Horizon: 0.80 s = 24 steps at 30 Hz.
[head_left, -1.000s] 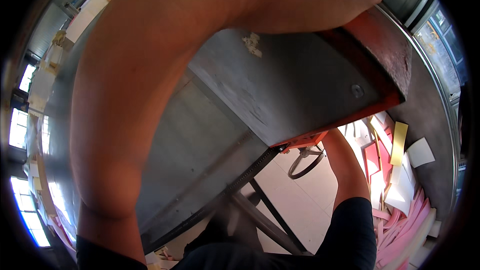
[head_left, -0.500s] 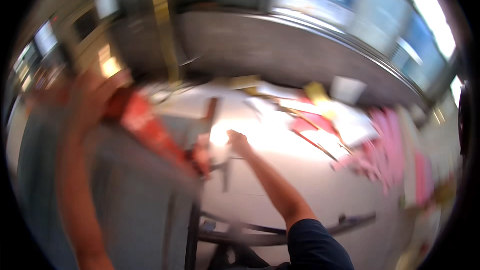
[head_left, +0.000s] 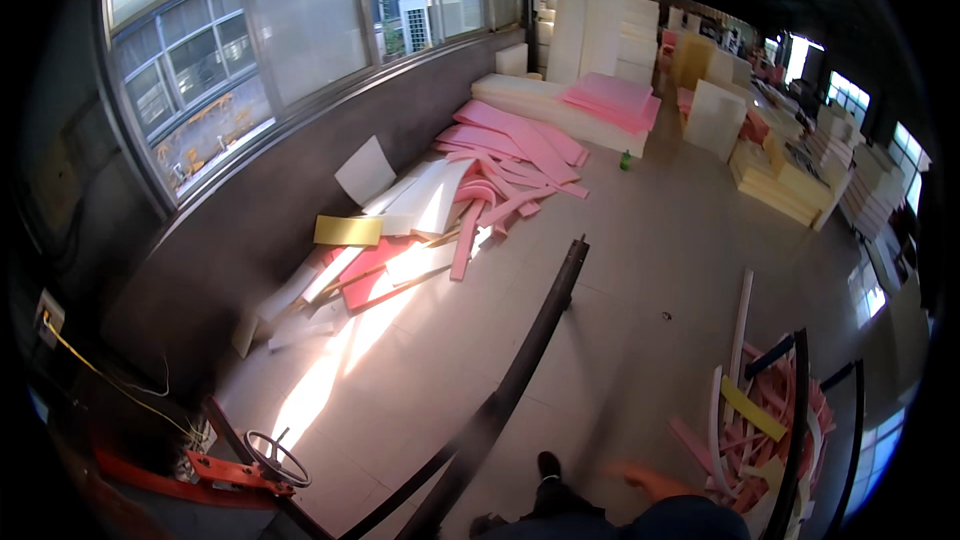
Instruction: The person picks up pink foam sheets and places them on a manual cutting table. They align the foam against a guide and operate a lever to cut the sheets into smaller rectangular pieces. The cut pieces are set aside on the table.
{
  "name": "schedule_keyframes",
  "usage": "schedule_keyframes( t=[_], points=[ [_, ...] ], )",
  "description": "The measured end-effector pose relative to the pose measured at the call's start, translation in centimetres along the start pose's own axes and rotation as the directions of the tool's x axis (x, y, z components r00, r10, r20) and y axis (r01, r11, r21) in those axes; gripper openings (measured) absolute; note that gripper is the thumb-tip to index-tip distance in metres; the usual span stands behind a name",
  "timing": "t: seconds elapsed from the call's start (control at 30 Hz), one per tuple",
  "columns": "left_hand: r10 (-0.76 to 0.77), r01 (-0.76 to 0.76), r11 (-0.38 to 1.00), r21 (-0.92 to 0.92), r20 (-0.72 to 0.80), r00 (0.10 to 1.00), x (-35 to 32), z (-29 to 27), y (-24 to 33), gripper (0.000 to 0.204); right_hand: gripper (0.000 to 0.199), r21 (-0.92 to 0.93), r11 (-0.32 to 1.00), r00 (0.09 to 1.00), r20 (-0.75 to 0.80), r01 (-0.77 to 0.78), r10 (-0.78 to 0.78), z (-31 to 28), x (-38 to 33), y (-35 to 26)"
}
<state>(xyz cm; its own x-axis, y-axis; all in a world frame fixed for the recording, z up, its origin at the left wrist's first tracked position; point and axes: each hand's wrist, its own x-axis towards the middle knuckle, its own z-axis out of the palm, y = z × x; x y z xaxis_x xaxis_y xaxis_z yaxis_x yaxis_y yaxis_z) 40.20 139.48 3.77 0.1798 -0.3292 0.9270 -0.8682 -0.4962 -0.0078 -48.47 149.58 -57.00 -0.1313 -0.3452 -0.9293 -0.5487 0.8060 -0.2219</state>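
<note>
My right hand [head_left: 645, 481] hangs low at the bottom edge, beside my dark sleeve [head_left: 690, 518]. Motion smears its fingers, so I cannot tell whether they hold anything. Nearest to it lies a heap of pink foam offcuts [head_left: 770, 410] held between dark metal bars. On its other side, a long dark metal rail [head_left: 520, 360] slants up from the lower edge over the tiled floor. My left hand is out of view. At the lower left sits a red machine part [head_left: 235, 472] with a grey handwheel [head_left: 277, 458].
Pink and white foam scraps [head_left: 430, 205] lie along the wall under the windows, with a yellow block [head_left: 347, 231] among them. A small green bottle [head_left: 625, 160] stands on the floor. Cream foam blocks [head_left: 780, 185] are stacked at the far right. My shoe [head_left: 548, 465] shows below.
The view has swung to the right, bringing the long room and stacked foam into sight. My left hand, earlier by the red machine part, has left the picture. My right hand is now lower down.
</note>
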Motion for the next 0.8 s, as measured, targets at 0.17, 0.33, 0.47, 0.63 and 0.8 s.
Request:
schedule_keyframes(
  t=[0.17,0.33,0.47,0.63,0.8],
  points=[
    [-0.181,0.652,0.682,-0.331,0.787,0.589,-31.4,8.0,20.7,0.022,0.049,0.131,0.922,0.930,0.008,-0.364,0.366,-7.0,-4.2,2.3],
    [0.807,0.301,0.461,-0.835,0.535,0.250,-39.9,4.6,61.4,0.028,0.042,0.357,0.886,0.952,0.030,-0.296,0.305,-15.9,-1.6,-0.5],
    [0.876,0.296,0.434,-0.851,0.476,0.084,-41.7,6.1,76.0,0.022,0.038,0.326,0.923,0.977,0.010,-0.206,0.214,-27.3,2.7,-6.9],
    [0.810,0.369,0.515,-0.773,0.580,0.085,-40.1,14.2,90.5,0.020,0.030,0.137,0.962,0.882,-0.444,0.238,-0.155,-38.7,17.4,-7.3],
    [0.801,0.369,0.507,-0.779,0.584,0.132,-43.5,24.1,103.4,0.026,0.027,0.267,0.939,0.907,-0.410,0.217,-0.093,-52.7,23.7,-16.2]
  ],
)
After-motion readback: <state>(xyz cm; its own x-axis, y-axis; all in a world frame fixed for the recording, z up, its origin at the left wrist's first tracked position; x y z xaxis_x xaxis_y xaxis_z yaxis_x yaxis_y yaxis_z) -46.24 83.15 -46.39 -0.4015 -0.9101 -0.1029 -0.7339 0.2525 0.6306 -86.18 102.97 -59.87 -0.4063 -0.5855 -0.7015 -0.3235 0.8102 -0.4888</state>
